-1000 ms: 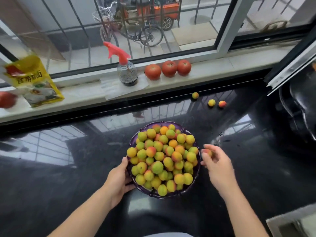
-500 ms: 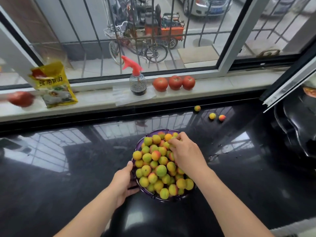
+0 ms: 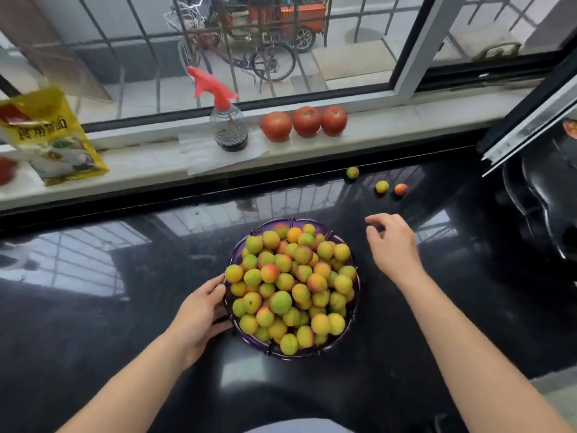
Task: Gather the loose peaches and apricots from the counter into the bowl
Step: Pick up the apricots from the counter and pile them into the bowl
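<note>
A purple bowl (image 3: 352,331) heaped with small yellow, green and red fruits stands in the middle of the black counter. My left hand (image 3: 199,314) grips its left rim. To the right of the bowl hovers my right hand (image 3: 392,243), empty, with the fingers loosely spread. Three loose fruits lie at the far right of the counter: a green-red one (image 3: 352,172) by the sill, a yellow one (image 3: 382,186) and a red-orange one (image 3: 401,189) side by side.
On the white window sill (image 3: 390,129) stand a spray bottle (image 3: 227,120) with a red trigger, three tomatoes (image 3: 304,121) and a yellow packet (image 3: 50,135). A black wok (image 3: 546,195) sits at the right edge. The glossy counter (image 3: 93,307) reflects the window.
My right hand went from beside the bowl to over the pile with a fruit, and has now come away to the right, empty. My left hand kept its hold on the rim.
</note>
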`<state>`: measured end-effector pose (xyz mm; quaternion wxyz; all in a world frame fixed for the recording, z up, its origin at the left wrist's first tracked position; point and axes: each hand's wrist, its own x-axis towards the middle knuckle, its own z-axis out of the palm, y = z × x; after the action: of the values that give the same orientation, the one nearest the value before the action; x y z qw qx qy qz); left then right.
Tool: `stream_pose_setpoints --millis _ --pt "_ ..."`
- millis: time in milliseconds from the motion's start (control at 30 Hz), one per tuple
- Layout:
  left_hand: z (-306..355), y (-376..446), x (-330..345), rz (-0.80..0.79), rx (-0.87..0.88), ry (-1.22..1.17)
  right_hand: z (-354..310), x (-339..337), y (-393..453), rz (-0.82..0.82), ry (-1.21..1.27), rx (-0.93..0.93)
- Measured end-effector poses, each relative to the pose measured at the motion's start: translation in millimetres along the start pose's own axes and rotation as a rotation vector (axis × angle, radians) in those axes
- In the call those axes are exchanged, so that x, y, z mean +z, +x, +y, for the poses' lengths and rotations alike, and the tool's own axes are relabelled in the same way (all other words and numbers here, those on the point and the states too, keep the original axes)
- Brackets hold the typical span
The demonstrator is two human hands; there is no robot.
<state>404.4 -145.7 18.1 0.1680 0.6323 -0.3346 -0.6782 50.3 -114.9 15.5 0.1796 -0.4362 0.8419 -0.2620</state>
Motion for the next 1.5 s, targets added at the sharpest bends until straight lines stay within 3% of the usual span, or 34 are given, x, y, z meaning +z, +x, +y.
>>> stream_pose_setpoints --millis 200,367,533,700,867,1000,1133,1333,1500 --pt "-3 8 0 -0.013 0.008 0.0 62 1 73 -0.005 -0.143 0.367" --pt "-7 11 2 0.0 -0.01 -0.024 52 14 136 -0.025 -0.244 0.348" --pt "-7 15 -1 -0.013 -0.011 -0.001 55 29 137 0.023 -0.302 0.345" --pt "-5 13 -3 -0.049 0.02 0.043 54 20 86 0.146 0.069 0.419" --pt "-3 11 -4 -0.069 0.067 0.119 33 4 -41 0.181 0.551 0.439" --pt "-4 9 -5 -0.068 0.074 0.12 -8 -7 -127 0.042 0.554 0.329" --pt "-6 5 -4 -0.059 0.077 0.113 -40 -3 -150 -0.095 0.538 0.089" --pt "-7 2 1 -0.041 0.069 0.103 -88 30 -122 -0.113 0.08 -0.447" --pt "-3 0 5 -0.013 0.088 0.112 -92 53 -108 -0.095 -0.179 -0.588"
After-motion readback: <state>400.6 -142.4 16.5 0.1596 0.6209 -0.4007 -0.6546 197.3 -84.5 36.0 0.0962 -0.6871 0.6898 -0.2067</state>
